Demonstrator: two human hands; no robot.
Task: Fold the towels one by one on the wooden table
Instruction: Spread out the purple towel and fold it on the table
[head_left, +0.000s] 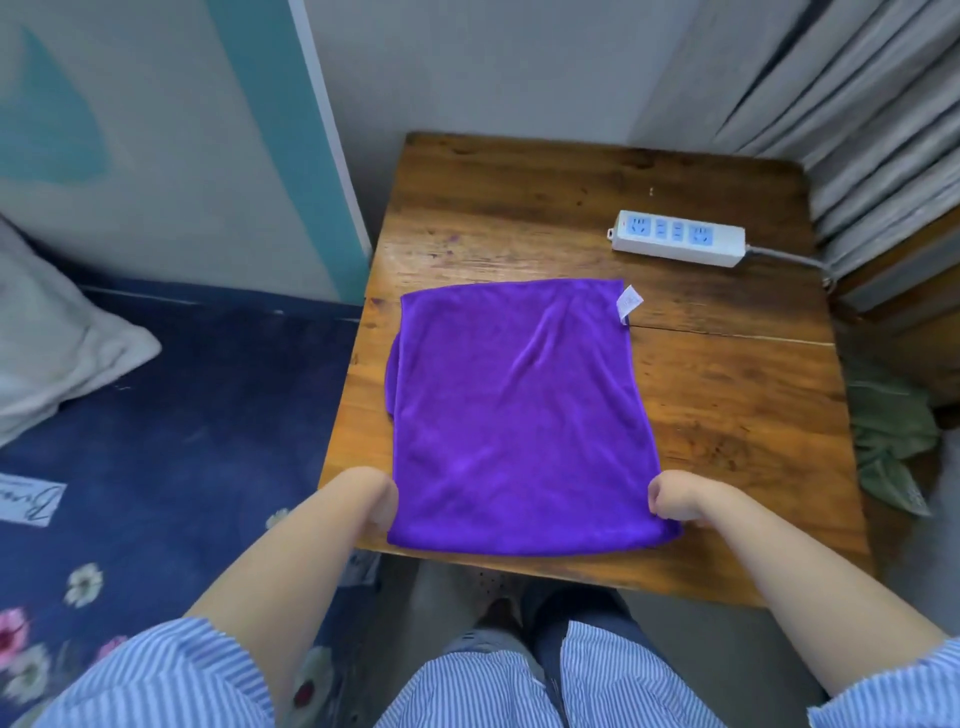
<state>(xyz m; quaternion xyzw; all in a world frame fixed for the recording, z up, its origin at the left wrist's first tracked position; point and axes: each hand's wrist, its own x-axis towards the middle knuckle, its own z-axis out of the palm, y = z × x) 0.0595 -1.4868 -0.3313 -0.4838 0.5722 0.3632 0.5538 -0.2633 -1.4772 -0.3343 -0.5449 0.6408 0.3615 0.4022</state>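
Note:
A purple towel lies flat on the wooden table, folded in layers, with a white label at its far right corner. My left hand grips the towel's near left corner, its fingers tucked under the cloth. At the near right corner my right hand pinches the towel's edge with curled fingers. Both near corners sit close to the table's front edge.
A white power strip with its cable lies at the back right of the table. A green cloth lies on the floor to the right. A bed with a blue floral sheet and pillow stands left. Curtains hang at the back right.

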